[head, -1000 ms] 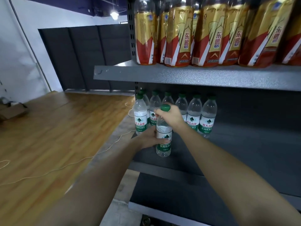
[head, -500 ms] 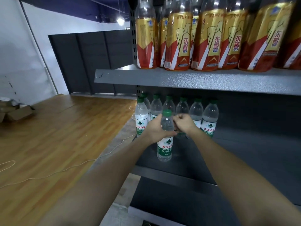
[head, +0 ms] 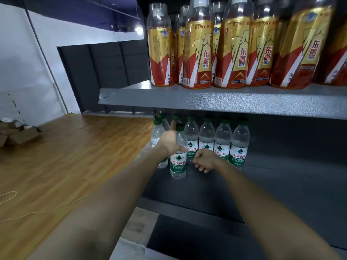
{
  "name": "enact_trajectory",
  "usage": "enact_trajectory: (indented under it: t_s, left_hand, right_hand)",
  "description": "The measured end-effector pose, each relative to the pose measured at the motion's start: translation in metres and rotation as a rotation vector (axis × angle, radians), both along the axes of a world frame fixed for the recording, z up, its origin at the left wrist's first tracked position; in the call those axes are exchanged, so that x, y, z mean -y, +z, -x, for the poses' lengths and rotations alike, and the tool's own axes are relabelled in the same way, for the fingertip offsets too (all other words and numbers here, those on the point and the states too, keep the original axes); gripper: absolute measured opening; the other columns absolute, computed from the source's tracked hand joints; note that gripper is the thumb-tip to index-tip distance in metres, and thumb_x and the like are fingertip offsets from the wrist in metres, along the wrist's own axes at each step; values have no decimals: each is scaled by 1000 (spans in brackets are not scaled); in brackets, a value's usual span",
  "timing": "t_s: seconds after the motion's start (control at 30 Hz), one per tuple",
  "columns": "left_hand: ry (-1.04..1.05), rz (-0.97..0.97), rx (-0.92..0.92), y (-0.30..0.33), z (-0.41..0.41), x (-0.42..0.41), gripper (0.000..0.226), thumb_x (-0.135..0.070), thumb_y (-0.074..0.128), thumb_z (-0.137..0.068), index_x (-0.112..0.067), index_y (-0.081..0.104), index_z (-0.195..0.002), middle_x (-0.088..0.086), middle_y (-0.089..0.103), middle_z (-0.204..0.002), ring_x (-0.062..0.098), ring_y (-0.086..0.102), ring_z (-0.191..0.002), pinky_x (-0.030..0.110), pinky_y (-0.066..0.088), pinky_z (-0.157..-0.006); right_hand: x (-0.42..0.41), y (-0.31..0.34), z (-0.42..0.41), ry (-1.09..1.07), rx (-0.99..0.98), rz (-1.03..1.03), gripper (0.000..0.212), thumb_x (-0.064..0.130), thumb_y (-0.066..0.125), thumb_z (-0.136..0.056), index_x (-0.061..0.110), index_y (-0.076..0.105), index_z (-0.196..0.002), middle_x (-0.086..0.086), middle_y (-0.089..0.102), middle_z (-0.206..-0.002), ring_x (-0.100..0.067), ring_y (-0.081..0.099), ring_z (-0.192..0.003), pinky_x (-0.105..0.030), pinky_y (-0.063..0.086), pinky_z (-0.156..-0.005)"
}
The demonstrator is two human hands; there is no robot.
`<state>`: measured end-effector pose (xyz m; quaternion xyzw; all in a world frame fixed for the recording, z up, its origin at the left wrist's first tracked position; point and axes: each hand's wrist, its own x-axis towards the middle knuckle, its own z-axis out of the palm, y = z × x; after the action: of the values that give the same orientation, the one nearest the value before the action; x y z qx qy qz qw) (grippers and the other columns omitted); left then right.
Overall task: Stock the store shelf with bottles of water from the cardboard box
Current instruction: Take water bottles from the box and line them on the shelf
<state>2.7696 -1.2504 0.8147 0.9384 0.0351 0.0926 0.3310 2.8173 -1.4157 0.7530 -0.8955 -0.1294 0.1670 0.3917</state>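
A water bottle (head: 178,156) with a green cap stands upright on the dark middle shelf (head: 281,184), just in front of the row (head: 216,143) of like bottles that lines the back of that shelf. The left hand (head: 170,142) grips it round the upper body, fingers wrapped behind, thumb across the front above the green-and-white label. Its base looks to rest on the shelf, though the contact is hard to judge. The right hand (head: 203,159) is just beside it to the right, low in front of the row, curled into a loose fist with nothing in its grip. It is apart from the held bottle.

The row runs from the shelf's left end rightward, bottles touching or nearly so. Right of the last one the shelf is bare dark metal. Above, a grey shelf (head: 225,102) carries tall bottles (head: 234,53) with gold-and-red labels, packed close. Below, another dark shelf (head: 206,241) juts toward the camera.

To the left lies a wood floor (head: 65,166) with a thin pale cord (head: 37,211) across it. Open cardboard boxes (head: 20,136) sit by the white wall (head: 22,62), well apart from the shelves.
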Motion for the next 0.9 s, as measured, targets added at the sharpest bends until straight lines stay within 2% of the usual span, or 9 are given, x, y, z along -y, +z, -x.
enact_trajectory:
  t_s: [0.1, 0.17, 0.27, 0.33, 0.4, 0.53, 0.63, 0.77, 0.9]
  left_hand:
    - [56, -113, 30, 0, -5, -2, 95, -3, 77, -77, -14, 15, -148, 10, 65, -110, 24, 65, -95, 34, 57, -80]
    - [75, -159, 45, 1, -9, -3, 96, -4, 76, -78, -12, 11, -149, 15, 65, -108, 28, 66, -94, 39, 58, -78]
    - [48, -339, 32, 5, -12, -3, 107, -20, 85, -73, -16, 10, -148, 22, 54, -130, 34, 63, -105, 39, 56, -86]
    - [22, -465, 31, 8, -13, -2, 94, -20, 85, -73, -24, 20, -141, 20, 51, -134, 33, 61, -107, 37, 54, -85]
    - [2, -466, 46, 8, -16, -2, 81, -10, 82, -75, -26, 28, -133, 18, 51, -133, 30, 60, -105, 32, 50, -79]
    - [-12, -459, 88, 5, -23, -8, 79, 8, 75, -72, -31, 36, -130, 13, 42, -142, 24, 56, -106, 24, 43, -74]
    - [3, -525, 117, 8, -28, -9, 73, 0, 79, -72, -35, 39, -123, 7, 42, -144, 22, 54, -111, 23, 38, -66]
    - [58, -600, 63, 8, -32, -6, 78, -10, 83, -73, -36, 36, -129, 14, 25, -154, 29, 55, -118, 25, 42, -75]
    - [55, -622, 21, 9, -31, 3, 90, -2, 71, -82, -28, 18, -150, 25, 11, -158, 37, 44, -131, 34, 55, -87]
  right_hand:
    - [-1, 0, -4, 26, 12, 34, 8, 18, 58, -95, 17, 54, -89, -3, 68, -85, -15, 61, -69, -29, 54, -62]
    - [-3, 1, -6, 42, 17, 41, 5, 17, 58, -95, 17, 55, -90, -3, 68, -87, -15, 62, -71, -28, 53, -62]
    - [-4, -2, -9, 71, 22, 46, 4, 19, 59, -94, 17, 56, -92, -3, 69, -89, -15, 63, -73, -27, 54, -60]
    - [-5, -5, -11, 86, 27, 57, 3, 19, 59, -94, 17, 57, -94, -3, 70, -90, -15, 64, -75, -28, 53, -60]
    - [-5, -7, -13, 93, 30, 64, 2, 17, 58, -94, 16, 57, -95, -4, 70, -90, -16, 64, -74, -28, 54, -62]
    - [-4, -9, -19, 105, 36, 72, 2, 16, 58, -93, 15, 58, -92, -4, 68, -86, -16, 63, -73, -29, 54, -63]
    - [-3, -9, -24, 108, 55, 83, 2, 16, 57, -94, 14, 58, -93, -5, 68, -87, -16, 63, -74, -30, 54, -64]
    - [-6, -7, -24, 136, 103, 152, 9, 16, 56, -94, 9, 60, -94, -10, 70, -92, -18, 62, -73, -32, 54, -64]
    - [-10, -6, -20, 123, 129, 209, 14, 16, 56, -91, 5, 63, -96, -16, 72, -94, -20, 62, -71, -31, 51, -60]
